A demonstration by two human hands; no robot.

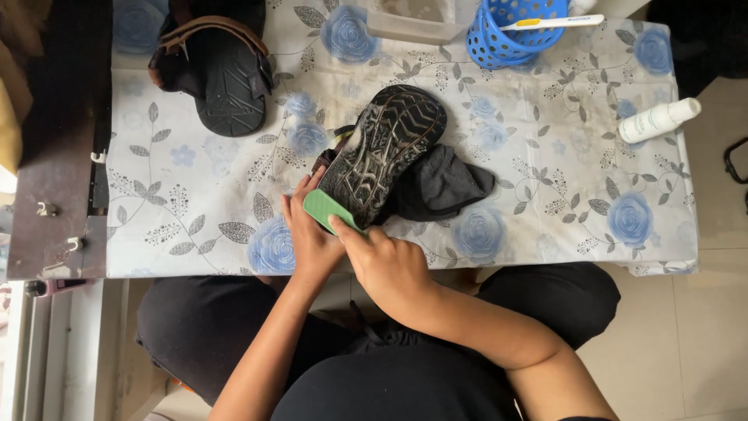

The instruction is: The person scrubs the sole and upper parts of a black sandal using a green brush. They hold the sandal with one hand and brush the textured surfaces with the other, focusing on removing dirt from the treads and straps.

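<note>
Two hands work at the table: the left hand (308,234) steadies an upturned sandal (386,148), sole still grimy, while the right hand (387,261), grip closed round a green brush (331,210), presses it to the heel.

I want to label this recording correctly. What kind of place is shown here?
Probably a home, at a small table with a blue-flowered cover on a tiled floor. A blue plastic basket and a white bottle suggest a household cleaning spot.
</note>
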